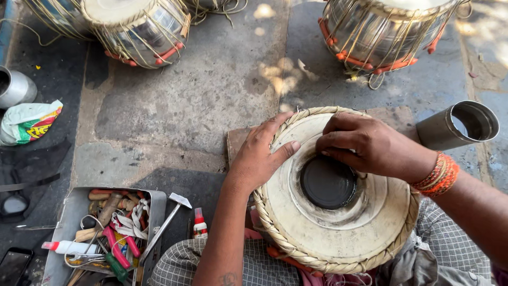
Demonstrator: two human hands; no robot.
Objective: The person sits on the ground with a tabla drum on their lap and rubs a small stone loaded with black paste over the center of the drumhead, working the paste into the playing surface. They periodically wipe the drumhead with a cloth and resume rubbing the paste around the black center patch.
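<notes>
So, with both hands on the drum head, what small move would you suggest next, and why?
Probably slide the right hand a little along the black patch, since its fingertips press only the upper rim while the left hand braces the drum head.

drum head (pixel 338 222): cream, round black patch in centre, pale braided rim
far drums (pixel 386 32): shiny silver, orange-red bands
wrist threads (pixel 442 173): orange-red, right
trousers (pixel 254 267): grey-white check
glue bottle (pixel 199 223): white w/ red cap
bag (pixel 29 123): white, green, red, far left
</notes>
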